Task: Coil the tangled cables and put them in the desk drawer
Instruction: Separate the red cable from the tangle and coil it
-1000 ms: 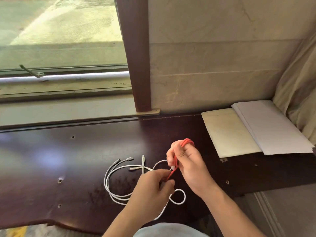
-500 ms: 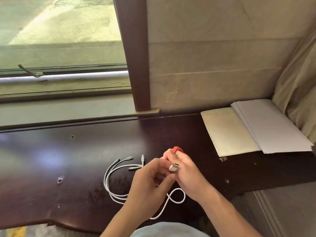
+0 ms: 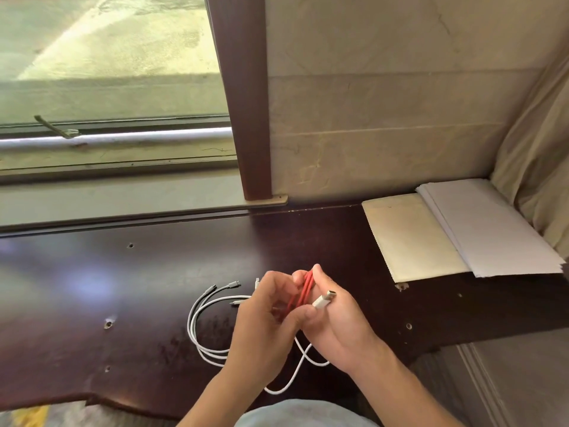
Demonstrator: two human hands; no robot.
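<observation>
Window: fills the upper left of the frame, with a metal rail (image 3: 123, 138) along its lower edge and a dark wooden post (image 3: 243, 97) closing it on the right.
Bench: dark glossy wood (image 3: 92, 288) spans the middle of the frame, its near edge ragged at lower left.
White cable: a loose bundle (image 3: 197, 331) lies on the bench just left of centre, its small plugs (image 3: 234, 284) fanned out toward the window; one loop (image 3: 295, 374) trails below your hands toward the bottom edge.
Left hand: your left hand (image 3: 264, 328) sits at lower centre, above the white loops; its fingers are closed together on the red cable.
Red cable: several red strands (image 3: 303, 294) run tight between your two hands, held up off the bench.
Right hand: your right hand (image 3: 332, 322) presses against the left, fingers clamped on the red cable, with a white plug (image 3: 323, 300) poking out over its thumb.
Papers: a cream sheet (image 3: 409, 235) and a white stack (image 3: 492, 232) lie at centre right, well apart from the cables.
Curtain: beige cloth (image 3: 535, 167) hangs down the right edge.
</observation>
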